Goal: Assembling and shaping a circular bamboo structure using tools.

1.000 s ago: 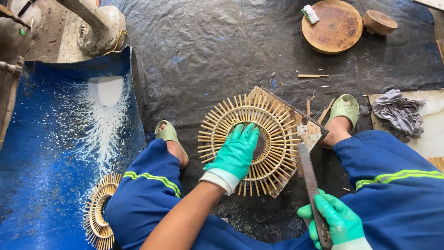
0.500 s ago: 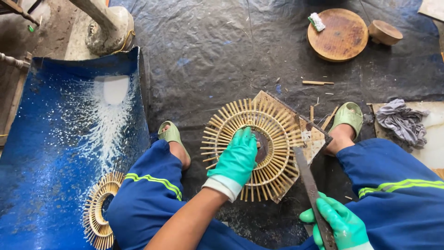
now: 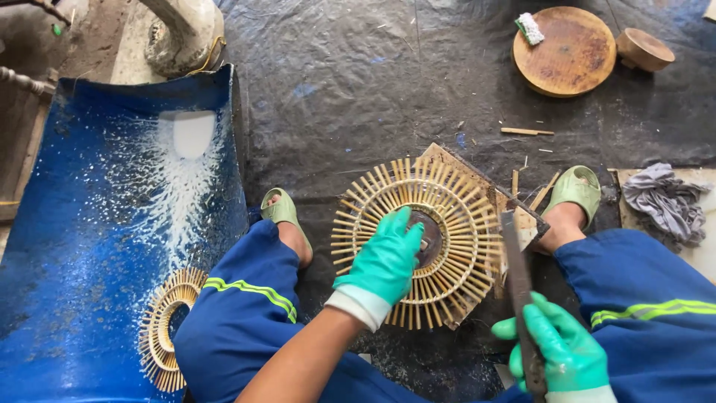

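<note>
A round sunburst frame of bamboo sticks (image 3: 440, 201) lies on a wooden board (image 3: 462, 166) between my feet. My left hand (image 3: 384, 257), in a green glove, presses flat on the frame's lower left, near its dark centre. My right hand (image 3: 559, 351), also gloved, grips the handle of a long knife (image 3: 514, 261). The blade points away from me and its tip rests at the frame's right edge, over the board.
A second sunburst frame (image 3: 164, 328) lies on a blue sheet (image 3: 82, 246) splashed with white at left. A round wooden block (image 3: 563, 52), a small wooden bowl (image 3: 645, 48) and a grey rag (image 3: 667, 201) sit on the black tarp. Bamboo offcuts lie near the board.
My left hand has stayed pressed on the frame. The knife in my right hand has shifted slightly along the frame's right edge.
</note>
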